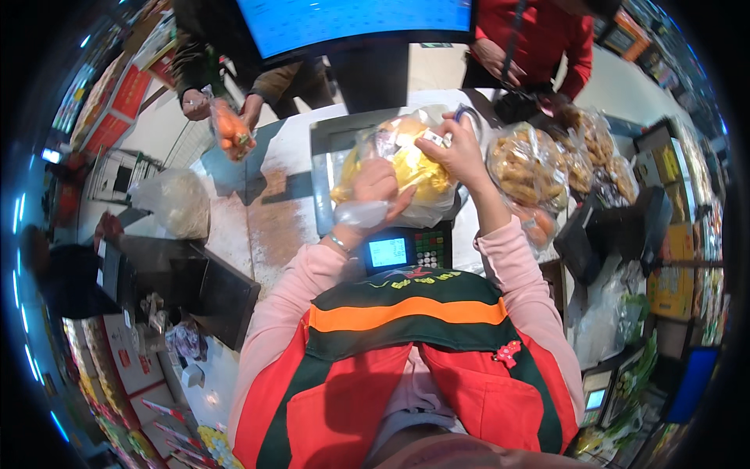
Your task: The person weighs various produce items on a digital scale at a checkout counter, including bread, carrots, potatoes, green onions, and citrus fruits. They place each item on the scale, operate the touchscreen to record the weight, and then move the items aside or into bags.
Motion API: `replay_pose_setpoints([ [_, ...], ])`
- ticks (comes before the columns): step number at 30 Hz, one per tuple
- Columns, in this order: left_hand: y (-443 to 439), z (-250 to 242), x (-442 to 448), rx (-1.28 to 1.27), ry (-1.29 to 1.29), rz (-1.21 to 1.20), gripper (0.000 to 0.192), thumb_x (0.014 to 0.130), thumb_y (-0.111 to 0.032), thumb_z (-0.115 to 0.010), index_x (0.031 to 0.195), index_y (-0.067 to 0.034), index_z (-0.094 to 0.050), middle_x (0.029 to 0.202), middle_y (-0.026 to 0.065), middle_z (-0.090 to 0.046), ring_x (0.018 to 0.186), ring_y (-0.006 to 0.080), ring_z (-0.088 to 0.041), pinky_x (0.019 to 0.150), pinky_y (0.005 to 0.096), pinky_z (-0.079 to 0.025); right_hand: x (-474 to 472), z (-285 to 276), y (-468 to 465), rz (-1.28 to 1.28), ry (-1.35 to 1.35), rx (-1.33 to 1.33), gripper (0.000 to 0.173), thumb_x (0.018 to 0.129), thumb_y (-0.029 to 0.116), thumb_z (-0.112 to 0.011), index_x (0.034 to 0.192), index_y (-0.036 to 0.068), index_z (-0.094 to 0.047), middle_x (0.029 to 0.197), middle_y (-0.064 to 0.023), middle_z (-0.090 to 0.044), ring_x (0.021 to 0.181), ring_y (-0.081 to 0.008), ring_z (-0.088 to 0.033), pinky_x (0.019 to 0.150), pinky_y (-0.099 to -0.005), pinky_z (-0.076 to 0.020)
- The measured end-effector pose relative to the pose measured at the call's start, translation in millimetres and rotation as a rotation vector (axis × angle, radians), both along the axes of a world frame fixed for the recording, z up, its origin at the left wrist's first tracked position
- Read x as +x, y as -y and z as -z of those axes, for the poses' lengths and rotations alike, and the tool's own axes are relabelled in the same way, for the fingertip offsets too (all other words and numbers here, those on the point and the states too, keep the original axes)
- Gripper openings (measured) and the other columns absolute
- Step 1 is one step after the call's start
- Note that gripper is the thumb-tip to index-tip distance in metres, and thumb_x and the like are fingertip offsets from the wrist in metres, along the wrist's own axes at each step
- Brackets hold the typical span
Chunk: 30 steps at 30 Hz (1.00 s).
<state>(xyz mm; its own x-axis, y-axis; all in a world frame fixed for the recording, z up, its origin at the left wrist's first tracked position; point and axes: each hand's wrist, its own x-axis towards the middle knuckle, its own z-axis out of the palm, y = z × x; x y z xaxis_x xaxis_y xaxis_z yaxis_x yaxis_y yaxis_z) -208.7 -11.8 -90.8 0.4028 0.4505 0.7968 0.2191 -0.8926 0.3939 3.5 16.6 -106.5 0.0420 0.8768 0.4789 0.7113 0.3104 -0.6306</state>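
Clear plastic bags with yellow produce or packs (410,167) lie on the tray of a weighing scale (321,205). My left hand (381,184) is at the front left of the bags, its fingers bent against the plastic; a bunch of whitish film hangs at that wrist. At the upper right of the bags is my right hand (460,146), thumb and fingers at a small white label (433,138). A dark blue loop (469,114) shows by its fingertips. The scale's lit display and keypad (404,251) face me. Whether either hand grips the plastic is unclear.
Bags of brown food (527,164) stand right of the scale, beside a bag of orange-red produce (534,225). A monitor (357,23) rises behind. Across the counter (263,217), one person holds bagged carrots (231,129); another wears red. A whitish bag (176,205) sits left.
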Motion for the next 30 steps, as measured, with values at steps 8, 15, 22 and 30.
replay_pose_setpoints([
  [8, -13, -42, -53, -0.458, 0.544, -0.368, 0.037, 0.096, -0.018, -0.054, 0.061, -0.004, -0.052, 0.052, 0.0026, -0.043, 0.047, 0.0118, -0.038, 0.046, 0.0308, -0.029, -22, 6, -38, -0.159, -0.589, -0.441, 0.025, 0.086, 0.021, -0.070, 0.080, 0.003, -0.054, 0.087, -0.0042, -0.059, 0.078, -0.0092, -0.052, 0.070, -0.0238, -0.0425],
  [15, -25, -37, -155, -0.462, 0.990, -0.484, 0.038, 0.094, -0.016, -0.059, 0.060, -0.005, -0.047, 0.057, -0.0074, -0.043, 0.053, 0.0036, -0.035, 0.049, 0.0250, -0.027, -62, -33, -17, -0.454, -0.709, -0.350, 0.012, 0.092, 0.014, -0.060, 0.097, 0.003, -0.060, 0.096, 0.0007, -0.056, 0.063, -0.0002, -0.037, 0.051, -0.0164, -0.0271],
  [22, -75, 58, -204, -0.444, 0.795, -0.849, 0.026, 0.090, -0.016, -0.064, 0.073, 0.004, -0.061, 0.063, -0.0011, -0.059, 0.061, 0.0062, -0.051, 0.054, 0.0291, -0.040, -157, -35, -29, -0.720, -0.381, -0.389, 0.011, 0.086, 0.010, -0.063, 0.094, 0.002, -0.062, 0.093, 0.0031, -0.058, 0.070, -0.0030, -0.039, 0.063, -0.0190, -0.0326],
  [30, -117, 112, -202, -0.661, 0.855, -0.663, 0.029, 0.089, -0.024, -0.065, 0.077, 0.002, -0.066, 0.064, 0.0025, -0.064, 0.060, 0.0127, -0.060, 0.056, 0.0314, -0.045, -268, -10, -102, -0.575, 0.276, -0.093, 0.055, 0.085, 0.024, -0.062, 0.138, 0.024, -0.047, 0.100, -0.0168, -0.057, 0.074, -0.0365, -0.058, 0.069, -0.0426, -0.0473],
])
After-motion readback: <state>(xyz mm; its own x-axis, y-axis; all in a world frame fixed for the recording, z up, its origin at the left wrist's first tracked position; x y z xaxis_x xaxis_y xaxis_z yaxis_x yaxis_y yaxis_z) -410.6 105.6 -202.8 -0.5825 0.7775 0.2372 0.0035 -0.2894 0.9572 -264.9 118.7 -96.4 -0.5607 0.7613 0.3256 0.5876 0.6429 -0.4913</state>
